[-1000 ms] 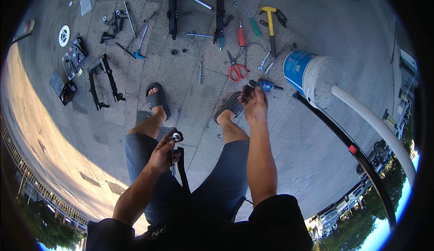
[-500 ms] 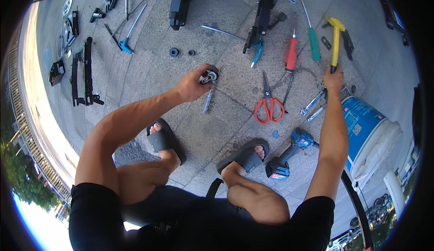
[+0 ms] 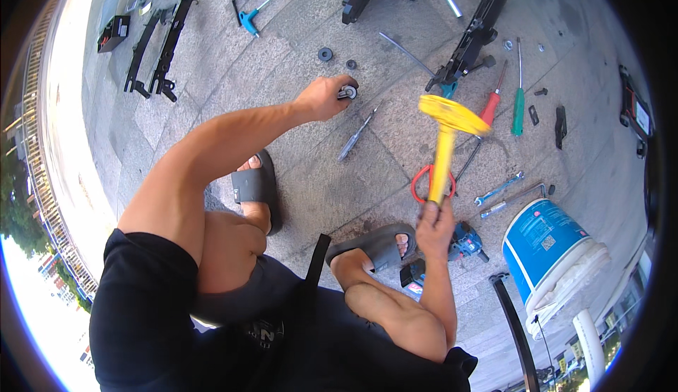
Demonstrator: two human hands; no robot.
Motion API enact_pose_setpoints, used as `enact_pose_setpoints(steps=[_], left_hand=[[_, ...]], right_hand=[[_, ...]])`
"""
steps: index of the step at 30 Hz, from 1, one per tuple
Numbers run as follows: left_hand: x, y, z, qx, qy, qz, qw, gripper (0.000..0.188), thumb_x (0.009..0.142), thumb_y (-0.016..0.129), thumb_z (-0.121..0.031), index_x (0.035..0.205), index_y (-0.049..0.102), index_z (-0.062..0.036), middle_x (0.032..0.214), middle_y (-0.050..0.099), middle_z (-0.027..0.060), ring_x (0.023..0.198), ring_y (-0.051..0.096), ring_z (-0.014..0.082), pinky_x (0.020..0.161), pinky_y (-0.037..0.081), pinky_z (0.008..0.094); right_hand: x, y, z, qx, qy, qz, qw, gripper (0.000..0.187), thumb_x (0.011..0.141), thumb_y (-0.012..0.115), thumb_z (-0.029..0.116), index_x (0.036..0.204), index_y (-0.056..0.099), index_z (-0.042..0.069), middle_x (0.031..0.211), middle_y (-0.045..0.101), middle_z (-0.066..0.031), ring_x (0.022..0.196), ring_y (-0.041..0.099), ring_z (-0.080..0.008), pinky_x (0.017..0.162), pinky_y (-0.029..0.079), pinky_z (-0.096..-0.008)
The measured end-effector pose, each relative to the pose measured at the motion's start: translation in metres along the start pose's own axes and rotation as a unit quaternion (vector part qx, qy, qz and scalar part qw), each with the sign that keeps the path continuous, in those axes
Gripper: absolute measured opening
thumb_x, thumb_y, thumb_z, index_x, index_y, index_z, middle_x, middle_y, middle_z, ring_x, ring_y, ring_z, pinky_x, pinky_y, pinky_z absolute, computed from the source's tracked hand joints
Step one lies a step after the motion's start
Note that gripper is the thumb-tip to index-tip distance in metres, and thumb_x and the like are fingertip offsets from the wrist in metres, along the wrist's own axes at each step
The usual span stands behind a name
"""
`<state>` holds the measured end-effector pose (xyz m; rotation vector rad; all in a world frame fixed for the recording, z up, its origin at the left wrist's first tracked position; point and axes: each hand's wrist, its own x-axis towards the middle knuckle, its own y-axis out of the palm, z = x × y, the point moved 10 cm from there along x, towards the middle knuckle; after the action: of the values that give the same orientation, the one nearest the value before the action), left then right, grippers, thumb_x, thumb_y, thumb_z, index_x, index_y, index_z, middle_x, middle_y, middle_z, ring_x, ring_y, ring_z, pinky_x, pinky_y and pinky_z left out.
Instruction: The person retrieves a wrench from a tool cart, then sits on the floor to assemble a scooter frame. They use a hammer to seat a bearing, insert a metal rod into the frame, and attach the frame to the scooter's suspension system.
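My left hand (image 3: pixel 326 98) is closed around a small round metal part (image 3: pixel 347 92), down at the paving just ahead of my feet. Its far side is covered by my fingers, so I cannot tell its exact kind. Beside it lies a screwdriver with a clear handle (image 3: pixel 349 146). My right hand (image 3: pixel 434 231) grips the lower handle of a yellow hammer (image 3: pixel 443 155), raised above the ground with its head up and slightly blurred. Behind the hammer, the red-handled scissors (image 3: pixel 417 184) are partly hidden. Two small dark rings, the larger one a bushing-like ring (image 3: pixel 325 54), lie beyond my left hand.
Red (image 3: pixel 491 108) and green screwdrivers (image 3: pixel 518 113), a wrench (image 3: pixel 498 188) and a blue cordless drill (image 3: pixel 466 241) lie to the right. A blue-and-white bucket (image 3: pixel 547 244) stands there too. Black metal frame parts (image 3: pixel 171 46) and blue-handled hex keys (image 3: pixel 248 22) lie farther off.
My right hand has picked the hammer up off the ground and swung it leftward, in front of the scissors. My left hand keeps its hold on the round part. The whole view has turned.
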<state>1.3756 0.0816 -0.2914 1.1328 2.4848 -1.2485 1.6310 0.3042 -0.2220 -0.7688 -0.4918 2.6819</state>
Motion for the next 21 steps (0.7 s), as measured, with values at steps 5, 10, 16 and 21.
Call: enact_pose_setpoints(steps=[5,10,16,21], left_hand=[[-0.007,-0.002,-0.002,0.035,0.008,-0.002,0.999,0.038,0.079,0.064,-0.017,0.116,0.058,-0.0125,0.09,0.068,0.0169,0.085,0.067,0.0326,0.076,0.053,0.0408],[-0.006,-0.006,0.005,0.055,-0.011,-0.002,0.998,0.038,0.078,0.065,-0.018,0.115,0.059,-0.0146,0.085,0.068,0.0176,0.082,0.066,0.0347,0.075,0.053,0.0427],[-0.005,-0.003,0.013,0.089,-0.027,0.008,0.996,0.04,0.078,0.066,-0.019,0.118,0.057,-0.0154,0.088,0.068,0.018,0.086,0.066,0.0348,0.077,0.053,0.0437],[-0.005,-0.007,0.0,0.104,-0.024,0.016,0.994,0.042,0.079,0.065,-0.02,0.12,0.057,-0.0136,0.09,0.068,0.0175,0.088,0.066,0.0344,0.078,0.053,0.0438]], right_hand=[[0.013,0.054,0.047,-0.098,-0.102,0.038,0.989,0.024,0.094,0.054,0.023,0.098,0.054,-0.001,0.068,0.057,-0.0169,0.061,0.059,-0.0321,0.057,0.044,-0.042],[0.022,0.07,0.051,-0.117,-0.06,0.048,0.99,0.026,0.094,0.054,0.024,0.097,0.054,-0.001,0.067,0.057,-0.0192,0.064,0.059,-0.0362,0.057,0.044,-0.0438],[0.017,0.081,0.047,-0.104,-0.061,0.041,0.992,0.025,0.092,0.056,0.023,0.096,0.054,-0.002,0.069,0.059,-0.0225,0.067,0.061,-0.0411,0.057,0.044,-0.0459],[0.011,0.088,0.05,-0.132,-0.095,0.036,0.986,0.023,0.095,0.055,0.022,0.094,0.053,-0.001,0.068,0.056,-0.0199,0.061,0.058,-0.0361,0.056,0.045,-0.0424]])
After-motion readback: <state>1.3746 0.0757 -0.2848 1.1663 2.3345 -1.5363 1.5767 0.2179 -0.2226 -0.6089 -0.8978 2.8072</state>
